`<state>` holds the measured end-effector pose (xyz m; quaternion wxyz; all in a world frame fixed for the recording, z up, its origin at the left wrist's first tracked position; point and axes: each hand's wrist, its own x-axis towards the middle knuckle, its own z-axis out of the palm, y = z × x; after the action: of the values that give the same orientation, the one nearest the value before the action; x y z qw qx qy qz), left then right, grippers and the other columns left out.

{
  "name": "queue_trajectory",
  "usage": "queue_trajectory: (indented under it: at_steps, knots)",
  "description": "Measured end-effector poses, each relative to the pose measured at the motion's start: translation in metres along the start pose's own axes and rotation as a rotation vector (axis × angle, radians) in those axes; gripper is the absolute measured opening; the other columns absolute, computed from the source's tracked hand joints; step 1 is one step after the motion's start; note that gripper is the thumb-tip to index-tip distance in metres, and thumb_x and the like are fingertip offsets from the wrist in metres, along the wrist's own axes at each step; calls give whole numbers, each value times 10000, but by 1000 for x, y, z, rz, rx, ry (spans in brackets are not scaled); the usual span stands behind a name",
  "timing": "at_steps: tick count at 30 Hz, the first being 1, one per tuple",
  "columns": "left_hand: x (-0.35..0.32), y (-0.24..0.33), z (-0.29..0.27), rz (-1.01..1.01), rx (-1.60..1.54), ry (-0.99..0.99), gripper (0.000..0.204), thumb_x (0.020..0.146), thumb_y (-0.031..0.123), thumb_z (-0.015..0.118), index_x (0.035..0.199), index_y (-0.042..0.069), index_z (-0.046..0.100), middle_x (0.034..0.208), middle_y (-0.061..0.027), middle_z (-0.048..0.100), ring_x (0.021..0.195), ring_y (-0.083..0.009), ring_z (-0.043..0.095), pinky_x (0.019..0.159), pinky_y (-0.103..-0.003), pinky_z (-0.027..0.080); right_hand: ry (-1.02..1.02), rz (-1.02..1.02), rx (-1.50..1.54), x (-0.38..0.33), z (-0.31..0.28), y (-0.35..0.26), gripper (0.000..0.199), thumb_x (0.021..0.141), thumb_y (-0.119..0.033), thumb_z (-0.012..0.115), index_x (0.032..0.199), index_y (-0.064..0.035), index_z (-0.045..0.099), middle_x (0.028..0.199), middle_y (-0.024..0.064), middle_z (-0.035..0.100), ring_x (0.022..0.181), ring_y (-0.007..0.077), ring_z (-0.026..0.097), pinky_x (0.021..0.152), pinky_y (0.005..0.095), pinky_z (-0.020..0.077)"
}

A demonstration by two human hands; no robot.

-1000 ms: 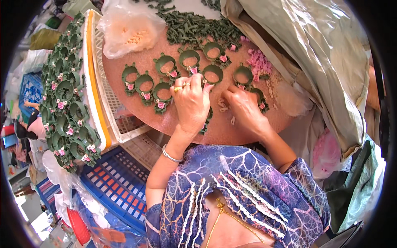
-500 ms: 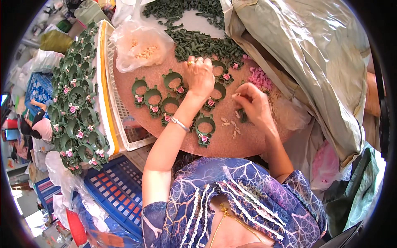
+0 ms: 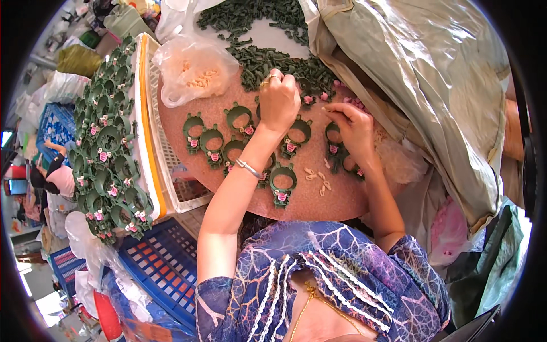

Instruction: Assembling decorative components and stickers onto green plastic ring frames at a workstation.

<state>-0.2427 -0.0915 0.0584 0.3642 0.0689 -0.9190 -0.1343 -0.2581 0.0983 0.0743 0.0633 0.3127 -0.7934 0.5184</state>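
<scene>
My left hand (image 3: 280, 104) is closed in a fist at the near edge of a pile of small dark green parts (image 3: 273, 64); whatever it holds is hidden. My right hand (image 3: 354, 130) pinches a tiny pale piece between thumb and index finger, beside the pink pieces (image 3: 356, 102). Green ring-shaped pieces with small ears and pink-and-white trim lie around both hands, such as one ring piece (image 3: 282, 187) near the table's front edge. Several loose cream pieces (image 3: 320, 182) lie between my forearms.
On the round table (image 3: 228, 194), a clear bag (image 3: 196, 71) holds cream pieces at far left. A crate (image 3: 149, 131) stands left, beside many finished-looking green rings (image 3: 108, 148). A blue basket (image 3: 162, 265) sits lower left. Grey sheeting (image 3: 421, 74) drapes over the right side.
My left hand has moved slightly away from me and to the right. My right hand has also shifted farther away, uncovering green ring pieces beside its wrist.
</scene>
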Motion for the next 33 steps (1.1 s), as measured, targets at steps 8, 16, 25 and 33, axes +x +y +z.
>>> queue_trajectory:
  at_steps: [8,16,25,33]
  knots:
    - [-5,5,-25,-195,-400,-1,42,814,10,646,808,-30,657,860,-181,583,749,-339,614,673,-423,516,36,-248,-106,5,-3,-6,98,802,31,665,893,-2,650,965,95,705,860,246,677,756,347,532]
    - [-6,23,-43,-152,-361,22,32,785,-11,654,811,-29,652,792,-157,585,664,-307,610,596,-399,496,-111,-513,-471,4,-3,-13,107,801,-95,651,899,-78,611,1019,33,709,1007,214,643,956,370,395]
    - [-10,30,-51,-90,-372,60,48,779,-18,671,825,-19,657,796,-140,576,631,-298,605,564,-381,500,46,-483,-399,2,-11,-27,120,755,-98,707,873,-118,701,907,-3,693,852,187,607,854,342,383]
    - [-15,34,-56,-11,-322,89,79,786,-17,676,862,-7,656,832,-119,576,662,-282,620,562,-373,511,-14,-500,-533,-1,-11,-31,176,735,-93,673,905,-122,709,920,-6,678,870,198,592,869,354,375]
